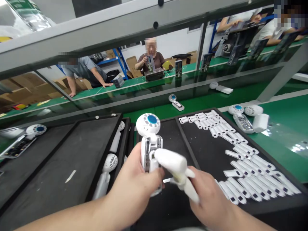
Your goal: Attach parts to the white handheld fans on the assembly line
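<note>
The left hand (134, 171) is closed firmly around the open body of a white handheld fan (147, 150), with the round head and its blue centre standing up above the fingers. The fan sits just over the black tray, held in the air between both hands. The right hand (207, 195) grips a white shell (172, 162), its fingers wrapped close around it, and the shell's end is up against the fan's body, angled across it.

The risky spot seems to be where the two meet. The fan's insides are exposed along the side, so a skewed push could scrape them or snap a thin plastic edge. The top-heavy head could also twist the body in a loose grip, and a dropped fan would land among the rows of white clips (250, 170) in the right tray (192, 128). More fans (110, 162) lie in the left tray (96, 128), close enough to be knocked by an elbow. Beyond the green belt (284, 150), a co-worker (150, 61) sits handling a similar piece.
</note>
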The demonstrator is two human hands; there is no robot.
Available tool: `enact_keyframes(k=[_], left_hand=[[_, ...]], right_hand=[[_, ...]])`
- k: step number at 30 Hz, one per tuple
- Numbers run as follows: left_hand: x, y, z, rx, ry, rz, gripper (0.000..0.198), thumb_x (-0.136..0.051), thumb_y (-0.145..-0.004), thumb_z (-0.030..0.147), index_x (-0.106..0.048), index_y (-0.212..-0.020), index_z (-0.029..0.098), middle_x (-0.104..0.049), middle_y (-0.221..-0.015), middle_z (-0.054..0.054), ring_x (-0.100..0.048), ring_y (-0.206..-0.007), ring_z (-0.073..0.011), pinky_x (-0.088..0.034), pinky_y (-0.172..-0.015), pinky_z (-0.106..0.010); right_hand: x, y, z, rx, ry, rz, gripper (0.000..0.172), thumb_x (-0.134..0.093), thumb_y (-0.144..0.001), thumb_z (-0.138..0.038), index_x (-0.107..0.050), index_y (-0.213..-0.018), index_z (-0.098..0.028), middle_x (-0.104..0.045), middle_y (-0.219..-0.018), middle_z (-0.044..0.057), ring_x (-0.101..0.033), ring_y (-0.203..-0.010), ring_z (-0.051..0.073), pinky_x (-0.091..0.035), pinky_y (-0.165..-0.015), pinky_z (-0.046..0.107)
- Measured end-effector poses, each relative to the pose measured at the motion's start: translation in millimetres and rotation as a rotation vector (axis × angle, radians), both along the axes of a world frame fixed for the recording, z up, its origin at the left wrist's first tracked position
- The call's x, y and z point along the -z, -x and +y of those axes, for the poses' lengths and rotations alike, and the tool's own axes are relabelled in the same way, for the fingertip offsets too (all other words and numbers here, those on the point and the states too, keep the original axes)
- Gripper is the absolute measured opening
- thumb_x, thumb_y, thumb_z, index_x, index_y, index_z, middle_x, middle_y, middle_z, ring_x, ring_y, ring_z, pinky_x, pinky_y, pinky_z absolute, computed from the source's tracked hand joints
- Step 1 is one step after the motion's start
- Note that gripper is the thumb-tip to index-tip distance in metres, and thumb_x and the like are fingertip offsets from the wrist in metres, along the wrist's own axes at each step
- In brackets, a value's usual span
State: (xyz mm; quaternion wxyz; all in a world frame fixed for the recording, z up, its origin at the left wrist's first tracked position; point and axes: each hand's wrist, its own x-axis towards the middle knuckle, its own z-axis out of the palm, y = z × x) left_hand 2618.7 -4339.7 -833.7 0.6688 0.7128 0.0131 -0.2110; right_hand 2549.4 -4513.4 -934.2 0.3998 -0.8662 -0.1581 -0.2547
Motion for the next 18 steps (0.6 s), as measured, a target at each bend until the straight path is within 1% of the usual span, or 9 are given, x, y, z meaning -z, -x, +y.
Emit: enact_keyframes(k=[3, 6, 7, 9, 11, 13, 15, 16, 18], left_hand=[[1.3, -1.7, 5.1, 0.028, 0.036, 0.015, 0.037, -0.078, -0.062, 0.024, -0.051, -0.086, 0.019, -0.059, -0.067, 0.003, -0.055, -0.054, -0.013, -0.049, -0.05, -0.025], [5.3, -4.0, 14.7, 0.067, 0.113, 0.035, 0.038, -0.081, -0.064, 0.028, -0.053, -0.089, 0.019, -0.062, -0.071, 0.001, -0.059, -0.058, -0.0139, -0.051, -0.055, -0.025], [6.3, -4.6, 17.9, 0.063, 0.154, 0.046, 0.039, -0.082, -0.065, 0.029, -0.054, -0.09, 0.018, -0.063, -0.072, 0.0, -0.06, -0.06, -0.014, -0.052, -0.056, -0.026], [7.7, -5.8, 22.7, 0.015, 0.241, 0.095, 0.042, -0.082, -0.068, 0.038, -0.058, -0.096, 0.018, -0.064, -0.076, -0.001, -0.06, -0.062, -0.0142, -0.054, -0.057, -0.026], [8.5, -7.9, 24.7, -0.047, 0.315, 0.166, 0.049, -0.08, -0.07, 0.049, -0.059, -0.105, 0.02, -0.065, -0.076, 0.0, -0.06, -0.06, -0.0141, -0.055, -0.055, -0.027], [8.6, -12.9, 24.4, -0.07, 0.339, 0.21, 0.058, -0.078, -0.069, 0.056, -0.059, -0.112, 0.022, -0.066, -0.075, 0.0, -0.061, -0.056, -0.0147, -0.054, -0.053, -0.028], [6.9, -23.6, 23.2, -0.068, 0.284, 0.206, 0.058, -0.08, -0.067, 0.054, -0.061, -0.111, 0.021, -0.067, -0.074, -0.001, -0.061, -0.055, -0.0155, -0.054, -0.051, -0.028], [4.6, -32.3, 22.6, -0.069, 0.213, 0.181, 0.053, -0.08, -0.067, 0.051, -0.062, -0.106, 0.018, -0.068, -0.072, -0.001, -0.061, -0.054, -0.0153, -0.054, -0.049, -0.027], [-2.1, -59.1, 21.1, -0.051, 0.018, 0.1, 0.037, -0.08, -0.071, 0.037, -0.064, -0.093, 0.013, -0.069, -0.069, -0.002, -0.063, -0.055, -0.014, -0.052, -0.05, -0.022]], right_hand=[[3.7, -4.0, 6.9, -0.026, 0.015, -0.023, 0.021, -0.032, -0.092, -0.008, -0.044, -0.084, -0.024, -0.055, -0.065, -0.003, -0.053, -0.047, 0.013, -0.039, -0.045, 0.026], [1.3, -2.1, 8.7, -0.015, -0.011, -0.049, 0.023, -0.031, -0.092, -0.005, -0.042, -0.085, -0.024, -0.051, -0.063, -0.004, -0.051, -0.045, 0.011, -0.037, -0.044, 0.023], [0.7, -0.6, 6.9, -0.017, -0.019, -0.066, 0.023, -0.031, -0.091, -0.004, -0.042, -0.084, -0.024, -0.05, -0.063, -0.005, -0.051, -0.045, 0.011, -0.037, -0.044, 0.023], [3.5, 1.5, -1.7, -0.026, -0.029, -0.113, 0.023, -0.032, -0.091, -0.004, -0.042, -0.084, -0.024, -0.052, -0.064, -0.004, -0.053, -0.047, 0.011, -0.039, -0.047, 0.022], [14.6, -0.8, -16.9, 0.019, -0.002, -0.134, 0.022, -0.034, -0.092, -0.006, -0.044, -0.085, -0.024, -0.054, -0.065, -0.003, -0.054, -0.048, 0.012, -0.04, -0.048, 0.023], [32.5, -8.8, -34.1, 0.147, 0.122, -0.058, 0.018, -0.038, -0.093, -0.011, -0.05, -0.087, -0.023, -0.058, -0.065, -0.002, -0.056, -0.049, 0.015, -0.04, -0.048, 0.026], [49.2, -18.6, -46.7, 0.279, 0.287, 0.107, 0.018, -0.04, -0.095, -0.018, -0.057, -0.09, -0.022, -0.064, -0.071, 0.002, -0.061, -0.054, 0.019, -0.04, -0.049, 0.029], [54.1, -22.3, -49.9, 0.306, 0.356, 0.214, 0.02, -0.04, -0.095, -0.02, -0.06, -0.091, -0.021, -0.067, -0.075, 0.004, -0.064, -0.06, 0.021, -0.042, -0.052, 0.03], [55.1, -26.8, -50.8, 0.281, 0.423, 0.406, 0.026, -0.04, -0.097, -0.022, -0.064, -0.089, -0.018, -0.069, -0.083, 0.01, -0.067, -0.072, 0.025, -0.046, -0.062, 0.033]])
